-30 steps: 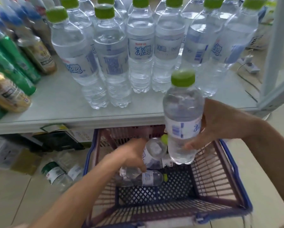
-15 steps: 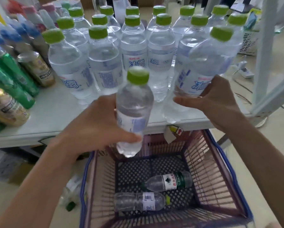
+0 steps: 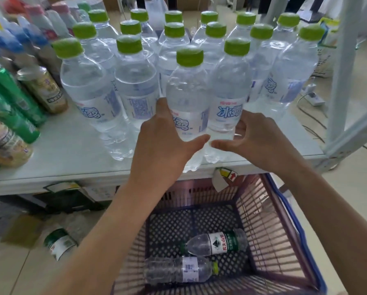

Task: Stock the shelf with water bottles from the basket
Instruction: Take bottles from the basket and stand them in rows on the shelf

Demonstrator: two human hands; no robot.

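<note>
My left hand (image 3: 163,143) grips a clear green-capped water bottle (image 3: 187,92) at its label, and its base is at the front edge of the white shelf (image 3: 61,158). My right hand (image 3: 257,141) wraps thumb and fingers round the bottom of a second green-capped bottle (image 3: 229,90), which stands just right of the first and touches it. Behind them stand several rows of the same bottles (image 3: 133,81). Below, the purple basket with a blue rim (image 3: 284,226) holds two lying bottles: a green-labelled one (image 3: 218,243) and a clear one (image 3: 178,270).
Green bottles (image 3: 14,103) and golden cans (image 3: 44,90) fill the shelf's left side. A white shelf post (image 3: 346,71) rises at the right. A bottle (image 3: 60,244) and boxes lie on the floor left of the basket. A price tag (image 3: 223,177) hangs from the shelf edge.
My left hand lifted a bottle out of the basket and up to the shelf's front edge. My right hand carried its bottle onto the shelf and stood it upright.
</note>
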